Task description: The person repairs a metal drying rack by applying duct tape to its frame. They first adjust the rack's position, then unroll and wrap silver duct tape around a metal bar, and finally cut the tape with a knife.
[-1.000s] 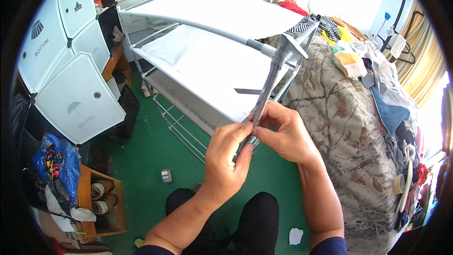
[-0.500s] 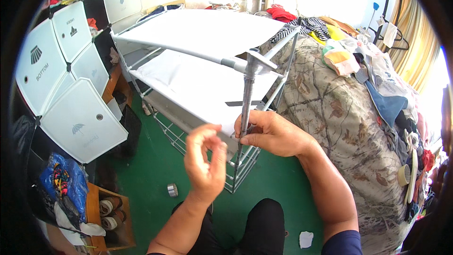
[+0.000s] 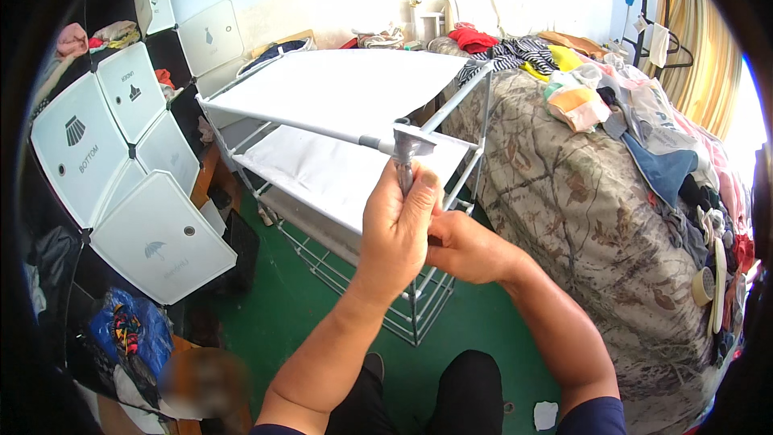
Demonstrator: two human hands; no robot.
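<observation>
A grey tubular rack [image 3: 298, 123] with white fabric shelves [image 3: 354, 84] stands before me. At its near corner, shiny silver tape [image 3: 411, 142] covers the joint and runs down the upright post. My left hand [image 3: 390, 229] is closed round this post just under the joint, thumb pointing up along it. Against its right side, slightly lower, is my right hand [image 3: 473, 248], its fingers curled in at the post. Its fingertips are hidden behind my left hand, so whether they pinch anything besides the post does not show.
White-doored storage cubes [image 3: 165, 234] line the left, one door swung out. A camouflage-patterned cover [image 3: 547, 193] fills the right, heaped with clothes [image 3: 660, 161]. Beneath are the green floor [image 3: 354, 383] and a white scrap [image 3: 545, 416]. A blue plastic bag [image 3: 133, 326] lies lower left.
My left hand has risen from beside the post and closed round it below the joint. My right hand stays at the post, slightly lower. The tape roll on the floor is no longer visible.
</observation>
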